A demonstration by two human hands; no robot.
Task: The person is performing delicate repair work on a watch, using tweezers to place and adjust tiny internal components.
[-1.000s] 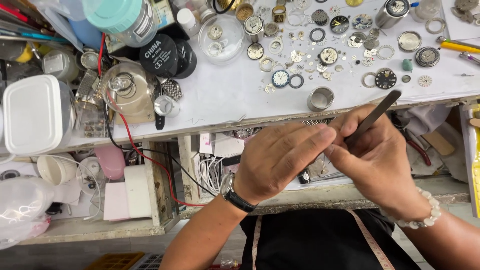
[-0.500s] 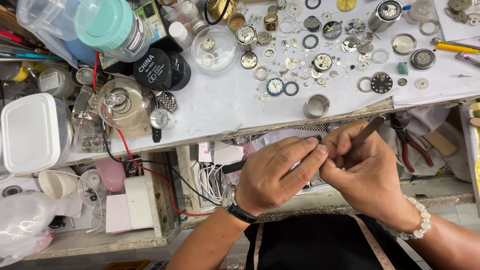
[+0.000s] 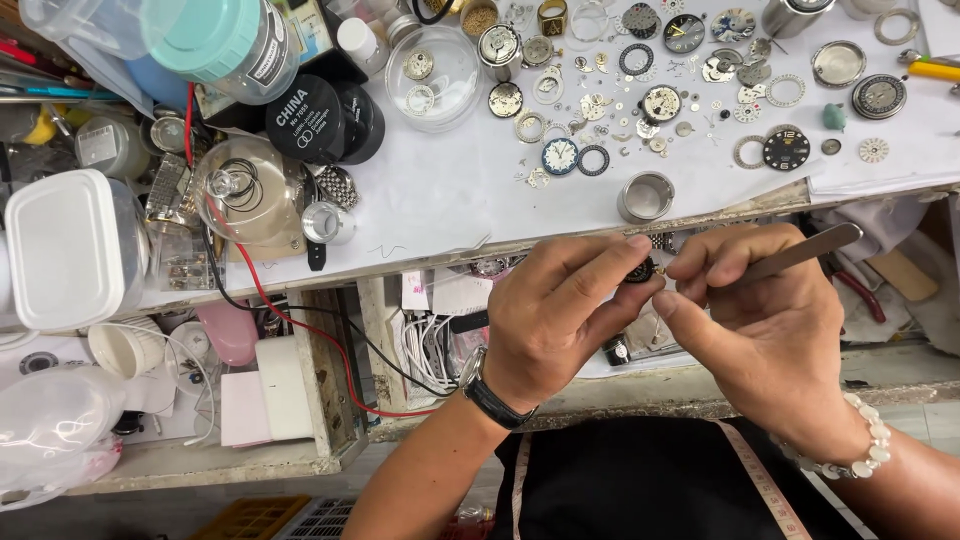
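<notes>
Below table edge: our left hand (image 3: 560, 310) pinches a small dark watch part (image 3: 640, 271).
Right hand (image 3: 760, 320): grip pressed on tweezers (image 3: 800, 254), tip at the part.
Progress: we judge fitting underway; loose parts (image 3: 660, 100) remain on the table (image 3: 440, 200).

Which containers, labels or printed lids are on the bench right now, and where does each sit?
Teal-lidded jar: top left, lying tilted, pale label band.
Round black lid: below the jar, white print.
White lidded box: far left, rectangular, rounded corners.
Clear round dish: top centre, watch parts inside.
White label slips: under the bench edge, beside the left hand.
</notes>
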